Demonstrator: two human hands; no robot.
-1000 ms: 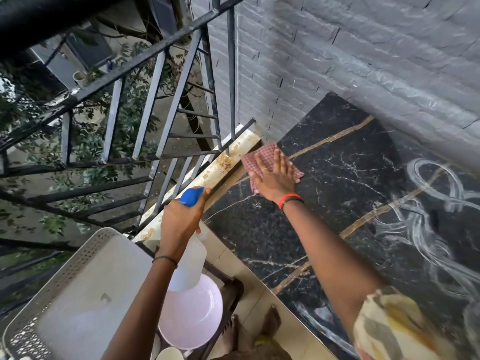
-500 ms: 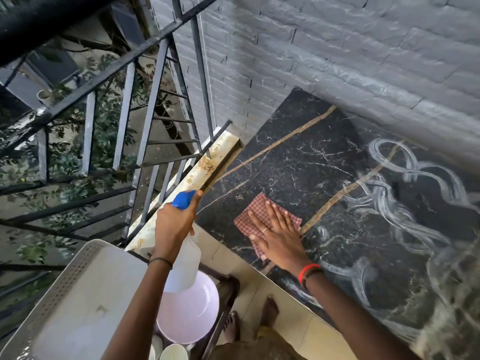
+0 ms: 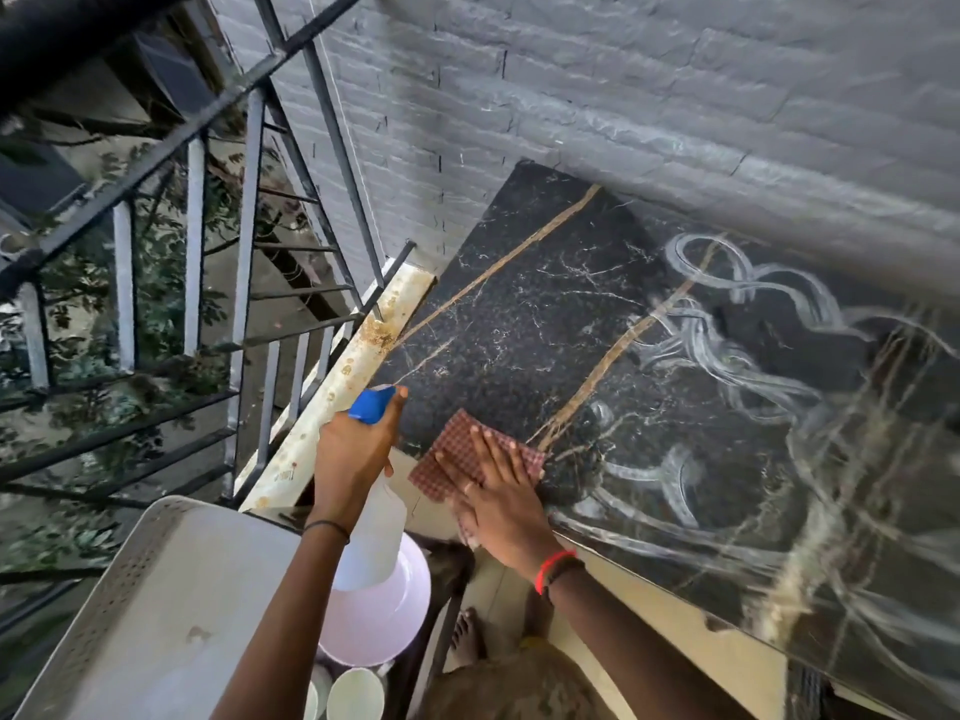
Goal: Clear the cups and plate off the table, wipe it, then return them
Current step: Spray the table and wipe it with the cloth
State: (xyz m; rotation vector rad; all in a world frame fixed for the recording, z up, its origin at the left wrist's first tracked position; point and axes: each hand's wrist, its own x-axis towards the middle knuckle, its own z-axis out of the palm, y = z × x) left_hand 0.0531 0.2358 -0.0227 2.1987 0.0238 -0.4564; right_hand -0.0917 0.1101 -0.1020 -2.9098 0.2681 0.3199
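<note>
Checked cloth (image 3: 451, 453) on table (image 3: 545, 314) under flat right hand (image 3: 498, 496) | left hand (image 3: 353, 449) grips spray bottle (image 3: 376, 537)

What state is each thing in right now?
table: streaked wet, no dishes on it
right hand: flat, pressing cloth
cloth: spread at table's near edge
left hand: grips bottle
bottle: held, nozzle up
plate: set aside, beside tray
cups: set aside, near plate

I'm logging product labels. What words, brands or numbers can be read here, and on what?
None can be read.
The spray bottle shows no label; the checked cloth and dark table bear only patterns.
A tiny dark mark on the pale ledge is too small to read.
</note>
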